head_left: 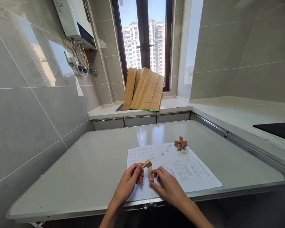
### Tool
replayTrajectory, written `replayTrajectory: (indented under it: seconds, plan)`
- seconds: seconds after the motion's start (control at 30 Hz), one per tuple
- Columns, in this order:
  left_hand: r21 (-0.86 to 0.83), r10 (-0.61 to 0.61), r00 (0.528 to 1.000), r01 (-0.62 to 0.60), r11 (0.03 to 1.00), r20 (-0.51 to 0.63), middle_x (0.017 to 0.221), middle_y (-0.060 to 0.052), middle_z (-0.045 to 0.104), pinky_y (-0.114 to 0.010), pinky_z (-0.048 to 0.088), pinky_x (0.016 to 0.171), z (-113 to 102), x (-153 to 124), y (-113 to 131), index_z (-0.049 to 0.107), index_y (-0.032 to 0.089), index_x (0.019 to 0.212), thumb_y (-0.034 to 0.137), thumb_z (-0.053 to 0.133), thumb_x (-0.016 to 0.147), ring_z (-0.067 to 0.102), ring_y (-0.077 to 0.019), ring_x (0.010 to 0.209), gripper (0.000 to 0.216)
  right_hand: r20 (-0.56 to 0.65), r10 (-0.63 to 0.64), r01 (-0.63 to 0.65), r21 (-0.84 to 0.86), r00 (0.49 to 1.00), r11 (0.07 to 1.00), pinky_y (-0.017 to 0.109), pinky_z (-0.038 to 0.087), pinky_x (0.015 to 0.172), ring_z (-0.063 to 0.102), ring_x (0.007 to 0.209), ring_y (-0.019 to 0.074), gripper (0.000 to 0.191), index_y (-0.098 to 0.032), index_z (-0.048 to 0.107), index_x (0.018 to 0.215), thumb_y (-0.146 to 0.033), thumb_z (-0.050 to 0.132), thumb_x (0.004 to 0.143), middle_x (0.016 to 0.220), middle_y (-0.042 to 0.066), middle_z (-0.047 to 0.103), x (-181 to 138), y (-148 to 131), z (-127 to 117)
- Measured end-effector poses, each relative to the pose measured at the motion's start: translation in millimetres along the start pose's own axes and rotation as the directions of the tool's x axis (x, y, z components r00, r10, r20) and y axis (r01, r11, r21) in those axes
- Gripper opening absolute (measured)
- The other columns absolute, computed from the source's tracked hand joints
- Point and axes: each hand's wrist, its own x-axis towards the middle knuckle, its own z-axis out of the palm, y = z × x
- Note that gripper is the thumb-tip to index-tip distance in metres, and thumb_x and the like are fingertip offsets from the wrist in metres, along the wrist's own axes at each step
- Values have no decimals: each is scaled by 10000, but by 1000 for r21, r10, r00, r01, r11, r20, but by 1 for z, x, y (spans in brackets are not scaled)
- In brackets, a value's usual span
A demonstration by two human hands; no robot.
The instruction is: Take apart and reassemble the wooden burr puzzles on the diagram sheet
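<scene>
Here, at the near edge of the pale grey bench [90,164], the left hand [129,182] is curled around a small light wooden puzzle block [147,163] and lifts it just above the white printed instruction sheet [192,171]. The right hand [167,185] lies flatter, its fingers only half bent, and the fingertips press a short upright wooden bar [151,173] that stands on the sheet just under the block. The two pieces seem to touch, but I cannot tell if they are joined. I judge this as the fitting step: the pieces are being matched, and the next move would need careful alignment of their notches. Farther on the sheet rests a darker brown wooden cross-shaped puzzle [180,143], well apart from both hands. Behind, folded bamboo mats [144,90] lean against the window [143,31].
</scene>
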Motion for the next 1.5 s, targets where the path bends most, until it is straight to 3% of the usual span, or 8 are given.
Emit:
replayTrajectory:
  seconds: [0.2, 0.3, 0.5, 0.77, 0.97, 1.07, 1.23, 1.5]
  plan:
    - [-89, 2, 998, -7, 996, -56, 724, 23, 573, -257, 424, 654, 0, 2, -8, 648, 163, 1093, 565, 467, 962, 468, -116, 595, 461, -9, -75, 72, -194, 997, 978, 372, 519, 742, 639, 877, 245, 93, -248, 627, 997, -234, 618, 906, 962, 39, 636, 1, 0, 11]
    - [-99, -1, 996, -7, 995, -89, 721, 27, 580, -252, 413, 642, 1, 2, -11, 635, 165, 1071, 575, 467, 958, 465, -112, 582, 457, -30, -124, 118, -159, 992, 980, 383, 538, 763, 644, 895, 234, 142, -261, 616, 1049, -226, 605, 911, 1100, 57, 623, 0, -5, 3]
    - [-77, -1, 994, -7, 997, -109, 736, 23, 593, -246, 388, 611, 5, -2, -7, 592, 191, 959, 597, 463, 946, 448, -114, 561, 426, -100, -231, 228, -38, 968, 973, 448, 557, 859, 631, 1074, 278, 89, -266, 632, 961, -210, 614, 894, 1500, 69, 430, -6, -20, -18]
    - [-30, 21, 970, -29, 999, -242, 753, 21, 597, -230, 401, 594, 6, -5, 6, 567, 206, 929, 581, 535, 919, 481, -117, 582, 377, -82, -321, 322, -2, 944, 947, 464, 548, 879, 562, 1202, 312, 120, -300, 693, 955, -215, 658, 879, 1554, 34, 391, -10, -46, -34]
    - [-23, 6, 973, -12, 1000, -230, 687, 30, 560, -227, 405, 588, 6, -7, 11, 611, 203, 907, 607, 562, 888, 475, -125, 585, 408, -34, -288, 290, 85, 957, 953, 497, 484, 997, 435, 1339, 342, 202, -335, 734, 959, -233, 785, 792, 1588, -11, 329, -8, -47, -37]
    - [11, 20, 978, -18, 1000, -206, 705, 13, 577, -231, 403, 599, 7, -7, 14, 655, 196, 900, 621, 560, 881, 485, -138, 623, 437, 15, -225, 219, 177, 974, 960, 484, 481, 1015, 490, 1286, 328, 204, -343, 751, 942, -290, 829, 761, 1542, -7, 403, -6, -47, -40]
    - [-39, 10, 986, -17, 999, -168, 719, 14, 580, -230, 399, 587, 8, -3, 11, 703, 189, 946, 641, 564, 868, 471, -128, 618, 479, 101, -179, 136, 337, 979, 932, 395, 552, 905, 662, 908, 205, 174, -317, 746, 944, -359, 804, 786, 1415, 14, 525, -4, -48, -39]
    - [-190, -102, 986, 77, 979, -130, 758, -7, 626, -263, 484, 646, 12, -2, 7, 664, 185, 1174, 629, 585, 871, 569, -144, 665, 543, 68, -169, 132, 370, 983, 920, 386, 531, 954, 680, 941, 208, 145, -285, 738, 920, -308, 800, 791, 1352, 30, 560, -2, -47, -37]
